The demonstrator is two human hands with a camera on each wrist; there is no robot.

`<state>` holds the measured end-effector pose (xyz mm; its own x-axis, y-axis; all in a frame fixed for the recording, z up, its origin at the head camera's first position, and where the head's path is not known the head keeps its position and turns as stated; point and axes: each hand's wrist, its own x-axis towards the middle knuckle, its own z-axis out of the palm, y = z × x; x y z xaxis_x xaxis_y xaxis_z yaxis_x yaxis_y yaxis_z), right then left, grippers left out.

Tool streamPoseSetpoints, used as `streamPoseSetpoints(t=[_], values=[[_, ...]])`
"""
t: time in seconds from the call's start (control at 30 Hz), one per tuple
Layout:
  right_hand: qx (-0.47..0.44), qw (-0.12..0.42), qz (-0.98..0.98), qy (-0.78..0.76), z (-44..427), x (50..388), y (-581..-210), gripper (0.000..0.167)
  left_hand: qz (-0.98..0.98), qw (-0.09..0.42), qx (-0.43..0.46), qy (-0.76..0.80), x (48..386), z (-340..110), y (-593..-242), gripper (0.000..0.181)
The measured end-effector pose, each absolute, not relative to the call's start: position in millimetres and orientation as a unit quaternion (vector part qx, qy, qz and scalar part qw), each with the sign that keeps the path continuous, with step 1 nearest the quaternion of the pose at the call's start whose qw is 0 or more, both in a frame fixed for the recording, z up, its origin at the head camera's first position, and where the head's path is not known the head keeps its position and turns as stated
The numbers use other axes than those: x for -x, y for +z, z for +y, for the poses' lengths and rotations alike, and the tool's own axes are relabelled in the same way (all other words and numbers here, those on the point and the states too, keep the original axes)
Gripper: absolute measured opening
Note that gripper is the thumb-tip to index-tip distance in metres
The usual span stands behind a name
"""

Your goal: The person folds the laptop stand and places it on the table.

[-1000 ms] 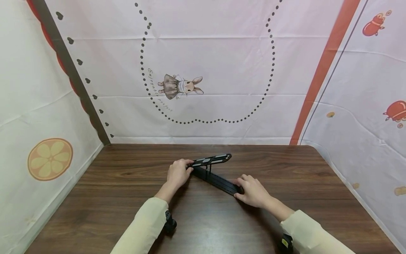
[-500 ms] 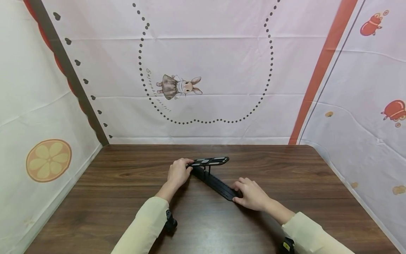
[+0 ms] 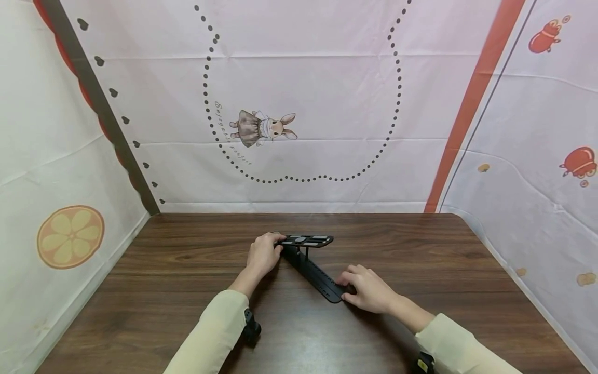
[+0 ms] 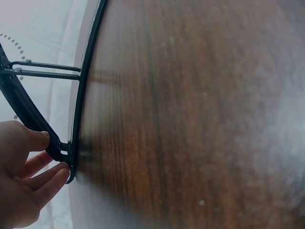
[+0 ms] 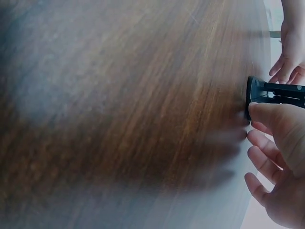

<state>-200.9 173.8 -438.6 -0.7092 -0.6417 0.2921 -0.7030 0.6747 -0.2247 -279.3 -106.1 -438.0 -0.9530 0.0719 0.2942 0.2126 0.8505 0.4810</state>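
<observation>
A black folding stand [image 3: 314,271] rests on the table, its long base slanting toward me. The upper plate [image 3: 320,240], with grey pads, is raised off the base on two thin struts [image 4: 50,70]. My left hand [image 3: 262,255] grips the hinged end at the far left, thumb on one side and fingers on the other in the left wrist view. My right hand [image 3: 369,291] is at the base's near end. Its thumb and forefinger pinch that end in the right wrist view, while the other fingers [image 5: 263,162] spread loosely off it.
The brown wooden table [image 3: 187,291] runs back to a white printed cloth [image 3: 327,104] hung behind it. Cloth also hangs at the left and right sides. A small black device [image 3: 251,327] is worn on the left wrist.
The stand has turned, its near end swinging toward me and a little left with my right hand. The upper plate sits slightly lower in the head view. My left hand has stayed at the hinge.
</observation>
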Motion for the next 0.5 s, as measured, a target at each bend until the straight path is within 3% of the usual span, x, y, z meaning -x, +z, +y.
streamPoseSetpoints(t=[0.5], values=[[-0.418, 0.093, -0.888, 0.169, 167.7, 201.7, -441.8, 0.023, -0.948, 0.136, 0.097, -0.272, 278.9, -106.2, -438.6, 0.027]])
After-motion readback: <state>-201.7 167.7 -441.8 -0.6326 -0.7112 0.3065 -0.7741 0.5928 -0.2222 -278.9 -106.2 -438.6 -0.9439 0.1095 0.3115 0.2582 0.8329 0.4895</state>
